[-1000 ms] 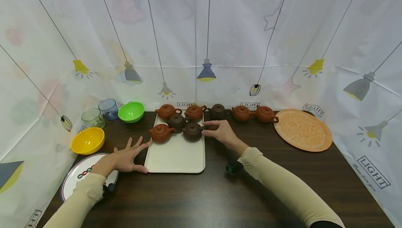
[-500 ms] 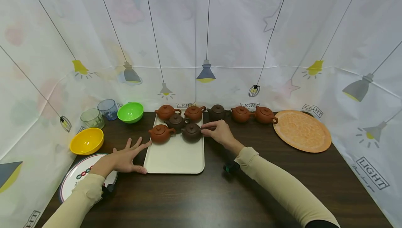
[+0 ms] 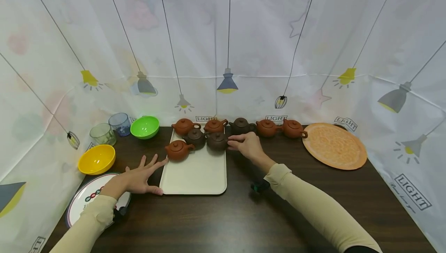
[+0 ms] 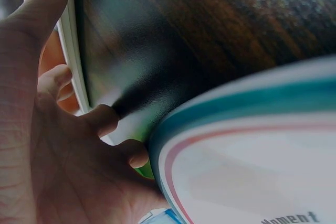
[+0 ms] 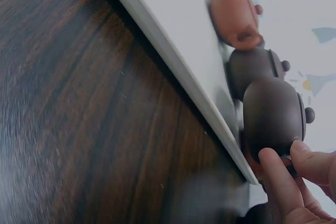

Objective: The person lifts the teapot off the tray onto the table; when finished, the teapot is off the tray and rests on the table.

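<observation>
My right hand pinches the handle of a dark brown teapot over the right side of the cream tray. In the right wrist view, thumb and fingers meet at that teapot's handle side. Left of it, another dark teapot stands on the tray, with reddish-brown teapots around it, one at the front left and two behind. With fingers spread, my left hand touches the tray's left edge at thumb and fingertips; its wrist lies over a white plate.
Right of the tray along the back stand a dark teapot and two reddish teapots, then a round orange-brown mat. At the left are a yellow bowl, a green bowl and two glasses. A printed curtain hangs behind.
The dark teapot in my right hand has moved back and slightly right, closer to the reddish teapot behind it. My left hand keeps its place at the tray's edge.
</observation>
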The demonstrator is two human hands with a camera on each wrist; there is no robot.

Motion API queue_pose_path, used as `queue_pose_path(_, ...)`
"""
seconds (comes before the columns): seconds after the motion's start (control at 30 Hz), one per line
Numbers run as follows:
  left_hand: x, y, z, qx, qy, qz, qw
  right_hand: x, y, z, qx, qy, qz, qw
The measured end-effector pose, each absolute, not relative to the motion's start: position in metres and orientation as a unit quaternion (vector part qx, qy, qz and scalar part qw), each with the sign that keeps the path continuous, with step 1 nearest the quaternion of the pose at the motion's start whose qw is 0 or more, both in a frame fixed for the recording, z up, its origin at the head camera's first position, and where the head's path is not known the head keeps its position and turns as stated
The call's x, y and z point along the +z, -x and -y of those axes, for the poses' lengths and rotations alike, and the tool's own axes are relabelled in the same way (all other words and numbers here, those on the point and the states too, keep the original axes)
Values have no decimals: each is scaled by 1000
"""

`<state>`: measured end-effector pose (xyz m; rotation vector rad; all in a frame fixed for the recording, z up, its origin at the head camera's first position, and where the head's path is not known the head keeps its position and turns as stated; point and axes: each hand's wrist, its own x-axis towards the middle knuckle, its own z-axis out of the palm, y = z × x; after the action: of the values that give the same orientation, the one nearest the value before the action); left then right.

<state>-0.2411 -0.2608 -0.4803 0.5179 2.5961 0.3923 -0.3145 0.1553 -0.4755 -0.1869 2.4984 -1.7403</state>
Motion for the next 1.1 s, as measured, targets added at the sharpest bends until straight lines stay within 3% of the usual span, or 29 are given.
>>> queue_pose_path(0.47,-478,243,261,138,-180,-945,237,-458,312,-201,-545,45,-837,21)
queue_pose_path(1.1,-484,243,261,137,-179,-945,239,-485,309,-226,-480,47,-876,3)
